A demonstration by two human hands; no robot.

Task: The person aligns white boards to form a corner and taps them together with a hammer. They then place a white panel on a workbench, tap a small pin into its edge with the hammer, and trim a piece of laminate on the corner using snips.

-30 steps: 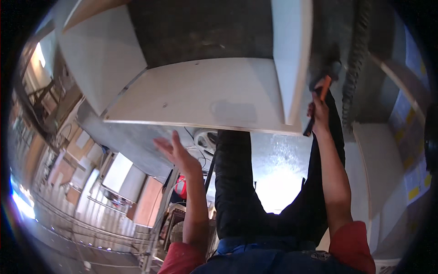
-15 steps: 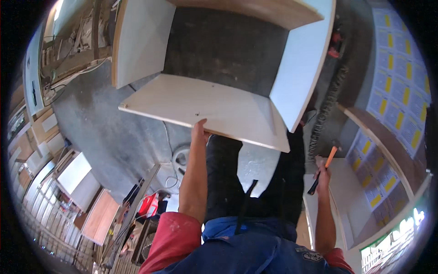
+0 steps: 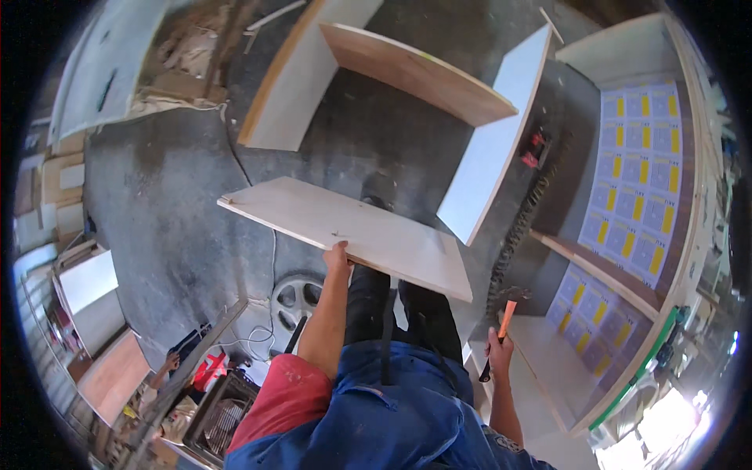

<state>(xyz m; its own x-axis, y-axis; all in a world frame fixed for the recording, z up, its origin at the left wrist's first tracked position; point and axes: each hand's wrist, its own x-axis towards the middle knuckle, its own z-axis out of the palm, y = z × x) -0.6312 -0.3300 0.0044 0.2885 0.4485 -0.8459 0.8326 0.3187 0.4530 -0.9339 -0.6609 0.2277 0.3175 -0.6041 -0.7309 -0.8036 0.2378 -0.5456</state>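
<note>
A flat white board [image 3: 376, 235] is held out in front of me, tilted. The fingers of my left hand [image 3: 337, 257] are closed on its near edge. Small bits of hardware stick up from its face. My right hand [image 3: 500, 351] grips a hammer [image 3: 508, 317] by its orange and black handle, with the dark head up, off to my right. Beyond the board stands a partly built cabinet frame [image 3: 419, 74] with white side panels and a wooden crosspiece. The board is apart from this frame.
A large cabinet carcass [image 3: 599, 286] lined with patterned sheets lies at right. A coiled black hose [image 3: 511, 235] and a red tool [image 3: 536, 149] are on the floor beside it. A grey wheel-shaped piece [image 3: 291, 296] and a white cord [image 3: 273, 258] lie left of my legs. At lower left, another person's hand [image 3: 170, 362] shows.
The board has come away from the cabinet frame's side panels, toward me, with my left hand still on it. The view has shifted, and the hammer stays in my right hand.
</note>
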